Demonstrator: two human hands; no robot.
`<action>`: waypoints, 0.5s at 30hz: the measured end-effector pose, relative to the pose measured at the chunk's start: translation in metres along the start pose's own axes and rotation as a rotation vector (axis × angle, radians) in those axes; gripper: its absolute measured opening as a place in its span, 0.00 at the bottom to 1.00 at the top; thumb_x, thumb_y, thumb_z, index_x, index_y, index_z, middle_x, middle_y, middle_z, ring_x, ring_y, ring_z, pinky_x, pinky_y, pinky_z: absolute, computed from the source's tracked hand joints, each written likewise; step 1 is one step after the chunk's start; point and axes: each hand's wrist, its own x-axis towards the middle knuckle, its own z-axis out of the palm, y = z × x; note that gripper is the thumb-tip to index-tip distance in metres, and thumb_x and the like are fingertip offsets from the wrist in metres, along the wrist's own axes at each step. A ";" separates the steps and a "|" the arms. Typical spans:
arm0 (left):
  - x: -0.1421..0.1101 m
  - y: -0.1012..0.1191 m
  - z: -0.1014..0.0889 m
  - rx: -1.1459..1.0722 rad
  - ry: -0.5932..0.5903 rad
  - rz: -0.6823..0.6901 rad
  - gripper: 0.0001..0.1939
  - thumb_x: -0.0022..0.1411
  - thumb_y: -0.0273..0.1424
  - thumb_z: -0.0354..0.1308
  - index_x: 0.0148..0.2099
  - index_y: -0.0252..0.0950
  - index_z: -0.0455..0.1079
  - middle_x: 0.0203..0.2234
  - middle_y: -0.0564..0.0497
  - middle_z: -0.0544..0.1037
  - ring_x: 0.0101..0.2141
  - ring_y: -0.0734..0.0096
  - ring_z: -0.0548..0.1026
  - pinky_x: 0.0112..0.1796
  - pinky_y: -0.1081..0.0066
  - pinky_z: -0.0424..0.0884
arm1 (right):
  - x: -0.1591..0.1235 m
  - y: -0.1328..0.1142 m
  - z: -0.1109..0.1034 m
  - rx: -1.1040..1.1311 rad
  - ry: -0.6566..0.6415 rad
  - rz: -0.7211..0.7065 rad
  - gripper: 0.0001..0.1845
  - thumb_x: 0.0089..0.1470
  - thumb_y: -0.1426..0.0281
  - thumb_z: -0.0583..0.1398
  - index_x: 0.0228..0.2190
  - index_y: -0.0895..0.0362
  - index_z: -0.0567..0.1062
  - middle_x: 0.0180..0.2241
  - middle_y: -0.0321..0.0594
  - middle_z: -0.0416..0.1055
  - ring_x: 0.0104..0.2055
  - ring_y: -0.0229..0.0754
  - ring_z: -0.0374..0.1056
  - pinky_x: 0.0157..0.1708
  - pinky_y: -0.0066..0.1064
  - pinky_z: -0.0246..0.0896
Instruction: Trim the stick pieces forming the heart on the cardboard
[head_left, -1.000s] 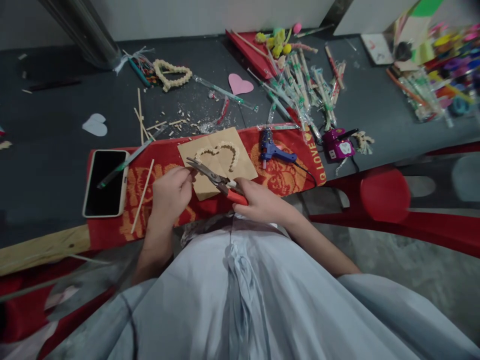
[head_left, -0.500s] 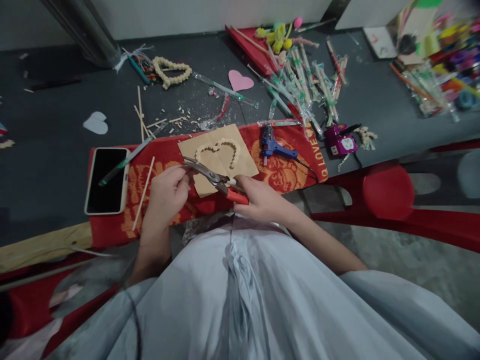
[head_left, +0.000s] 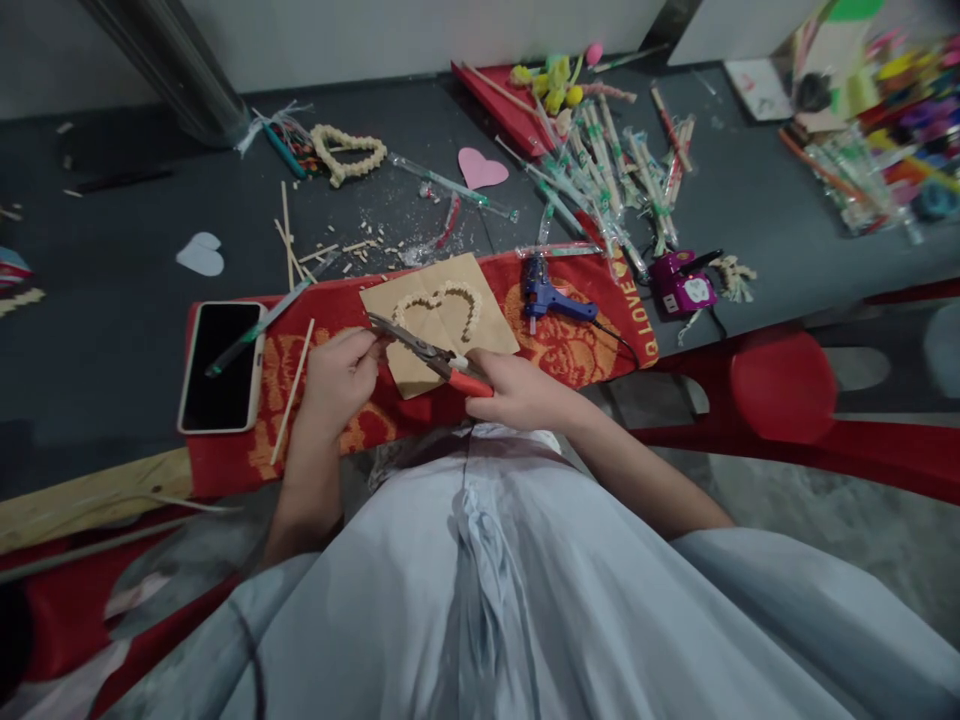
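My right hand (head_left: 529, 385) is closed around the red handle of a pair of shears (head_left: 429, 352), whose long metal jaws point up and left. My left hand (head_left: 341, 375) is pinched shut beside the jaw tips; whatever lies between its fingers is hidden or too small to make out. Behind the shears, a folded sheet of brown paper (head_left: 491, 290) lies on the red cloth (head_left: 360, 430). On the paper is a heart outline (head_left: 471, 293) of small pale stick pieces, its lower part partly hidden by the tool and my hands.
A blue glue gun (head_left: 559, 298) lies to the right of the paper. To the left are a phone (head_left: 217, 400) with a wrapped stick across it and a thin wooden stick (head_left: 292, 390). Cut bits (head_left: 364, 245), a finished-looking heart frame (head_left: 347, 160) and wrapped chopsticks (head_left: 600, 150) lie behind.
The view has shifted slightly, moving the left side of the table a little rightward. The shears' handles look slightly closer together; both hands keep nearly the same place.
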 end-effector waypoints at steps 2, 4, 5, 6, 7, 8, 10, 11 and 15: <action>0.000 -0.006 0.000 -0.052 0.000 -0.016 0.12 0.60 0.33 0.49 0.27 0.36 0.68 0.24 0.49 0.74 0.27 0.72 0.72 0.28 0.73 0.65 | 0.002 0.001 -0.003 0.003 -0.023 -0.014 0.13 0.47 0.62 0.53 0.33 0.58 0.65 0.31 0.43 0.69 0.29 0.42 0.62 0.27 0.30 0.50; 0.000 -0.010 0.000 -0.113 -0.002 -0.041 0.12 0.60 0.34 0.49 0.28 0.36 0.69 0.24 0.50 0.74 0.26 0.73 0.71 0.27 0.74 0.66 | 0.003 0.001 -0.005 -0.006 -0.041 -0.015 0.14 0.47 0.61 0.53 0.34 0.58 0.65 0.31 0.43 0.69 0.29 0.43 0.62 0.27 0.30 0.50; 0.000 -0.011 0.000 -0.139 -0.002 -0.058 0.12 0.59 0.34 0.50 0.27 0.36 0.69 0.23 0.50 0.74 0.25 0.74 0.71 0.26 0.74 0.66 | 0.004 0.001 -0.005 -0.011 -0.043 -0.013 0.14 0.47 0.61 0.53 0.34 0.58 0.65 0.32 0.44 0.69 0.30 0.44 0.62 0.27 0.31 0.51; -0.001 -0.011 0.000 -0.160 0.001 -0.078 0.12 0.59 0.35 0.51 0.27 0.36 0.69 0.22 0.50 0.73 0.24 0.74 0.71 0.25 0.75 0.65 | 0.005 0.001 -0.005 -0.017 -0.038 -0.013 0.15 0.47 0.61 0.53 0.35 0.58 0.65 0.33 0.45 0.69 0.30 0.44 0.63 0.27 0.31 0.51; -0.001 -0.011 0.000 -0.178 0.003 -0.101 0.13 0.59 0.35 0.51 0.25 0.36 0.69 0.20 0.51 0.72 0.22 0.75 0.70 0.24 0.75 0.65 | 0.006 0.001 -0.005 -0.021 -0.027 -0.019 0.15 0.47 0.62 0.53 0.35 0.59 0.65 0.34 0.45 0.69 0.31 0.45 0.64 0.28 0.31 0.52; -0.001 -0.010 0.000 -0.198 0.002 -0.125 0.13 0.58 0.35 0.51 0.24 0.36 0.68 0.18 0.52 0.71 0.21 0.75 0.69 0.23 0.75 0.64 | 0.006 0.002 -0.004 -0.022 -0.008 -0.034 0.16 0.47 0.62 0.53 0.36 0.59 0.64 0.35 0.47 0.69 0.32 0.46 0.64 0.30 0.32 0.54; -0.002 -0.007 -0.002 -0.262 -0.012 -0.175 0.14 0.58 0.35 0.51 0.24 0.35 0.68 0.16 0.53 0.70 0.18 0.76 0.67 0.21 0.76 0.63 | 0.008 0.004 -0.002 -0.016 0.036 -0.095 0.18 0.46 0.64 0.54 0.39 0.61 0.64 0.38 0.50 0.69 0.37 0.47 0.65 0.34 0.34 0.57; -0.003 -0.005 -0.002 -0.305 -0.020 -0.197 0.14 0.58 0.35 0.50 0.24 0.35 0.68 0.16 0.53 0.70 0.17 0.77 0.66 0.20 0.76 0.62 | 0.009 0.005 -0.001 -0.012 0.057 -0.130 0.19 0.46 0.64 0.54 0.40 0.62 0.63 0.40 0.51 0.68 0.39 0.48 0.65 0.37 0.35 0.58; -0.005 0.002 -0.006 -0.405 -0.035 -0.233 0.13 0.59 0.36 0.50 0.27 0.34 0.69 0.16 0.53 0.71 0.16 0.78 0.66 0.19 0.76 0.61 | 0.010 0.005 0.001 -0.029 0.112 -0.184 0.20 0.45 0.65 0.54 0.41 0.62 0.63 0.41 0.52 0.67 0.41 0.50 0.64 0.40 0.38 0.59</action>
